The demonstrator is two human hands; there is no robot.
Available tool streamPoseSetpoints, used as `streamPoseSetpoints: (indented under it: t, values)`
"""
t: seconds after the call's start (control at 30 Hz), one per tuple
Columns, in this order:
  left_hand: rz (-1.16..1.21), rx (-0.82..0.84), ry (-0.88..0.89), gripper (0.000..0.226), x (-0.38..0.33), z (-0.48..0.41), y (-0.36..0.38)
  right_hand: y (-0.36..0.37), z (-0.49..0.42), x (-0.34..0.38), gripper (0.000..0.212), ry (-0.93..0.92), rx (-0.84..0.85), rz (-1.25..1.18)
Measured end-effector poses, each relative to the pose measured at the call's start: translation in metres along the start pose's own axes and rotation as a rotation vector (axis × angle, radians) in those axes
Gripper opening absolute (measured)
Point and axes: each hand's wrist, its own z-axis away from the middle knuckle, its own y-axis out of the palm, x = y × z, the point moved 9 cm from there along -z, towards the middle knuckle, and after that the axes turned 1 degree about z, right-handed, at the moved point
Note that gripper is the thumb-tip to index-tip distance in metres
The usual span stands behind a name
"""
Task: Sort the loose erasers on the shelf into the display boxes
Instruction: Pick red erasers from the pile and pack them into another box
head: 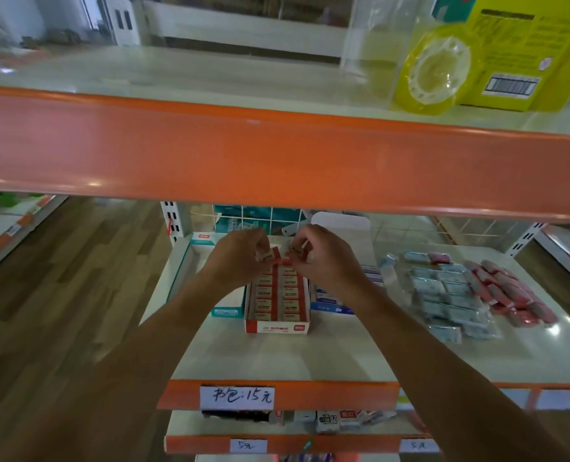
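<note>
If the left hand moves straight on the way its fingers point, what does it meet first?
Probably the right hand, which faces it closely above the display box; depth is unclear.

a shop: orange-edged shelves (277, 155) with handwritten price labels (237, 397).

Figure: Hidden and unreadable areas at the eraser shelf (277, 355).
The left hand (240, 258) and right hand (325, 260) cover the red box's (277, 326) far end and most of the erasers (272, 255) they pinch. Forearms hide parts of the teal box (227, 311) and blue box (330, 308). The yellow pack (516, 55) is cut off at the top right. Eraser print is too small to read.
</note>
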Motion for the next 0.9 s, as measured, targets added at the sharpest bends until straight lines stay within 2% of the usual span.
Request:
streamPoseSetpoints:
  t: [0.1, 0.3, 0.43, 0.6, 0.77, 0.9]
  values:
    - [-0.047, 0.057, 0.040, 0.021, 0.002, -0.001, 0.009, 0.006, 0.001, 0.001, 0.026, 0.015, 0.011, 0.018]
    - [-0.154, 0.046, 0.074, 0.021, 0.005, -0.008, 0.017, 0.019, 0.002, -0.008, 0.024, 0.091, 0.102, 0.096]
    - [-0.321, 0.045, 0.140, 0.018, 0.005, -0.011, 0.021, 0.025, 0.001, -0.011, 0.021, 0.116, 0.180, 0.150]
    - [-0.500, 0.027, 0.213, 0.017, 0.001, -0.013, 0.029, 0.029, -0.003, -0.005, 0.016, 0.065, 0.246, 0.277]
    - [-0.461, 0.033, 0.173, 0.021, 0.006, -0.012, 0.030, 0.035, -0.013, 0.004, 0.015, 0.047, 0.308, 0.423]
    - [-0.428, 0.034, 0.167, 0.023, 0.008, -0.011, 0.031, 0.044, -0.016, 0.008, 0.023, 0.048, 0.395, 0.514]
